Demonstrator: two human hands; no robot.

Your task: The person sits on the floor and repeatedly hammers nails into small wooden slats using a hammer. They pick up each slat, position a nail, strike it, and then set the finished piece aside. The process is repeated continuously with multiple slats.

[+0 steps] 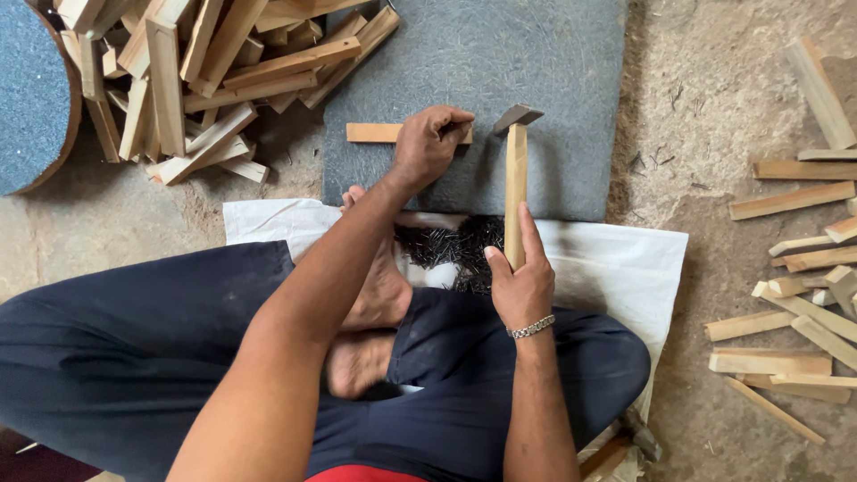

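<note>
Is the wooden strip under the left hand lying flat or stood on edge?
Flat: the wooden strip lies broad face up on the grey mat, pinned by the left hand.

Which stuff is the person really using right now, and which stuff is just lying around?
In use:
left hand pressing the wooden strip
right hand holding the hammer
grey mat
pile of nails

Lying about:
heap of wood pieces
scattered wood pieces
round blue pad
white sheet
</note>
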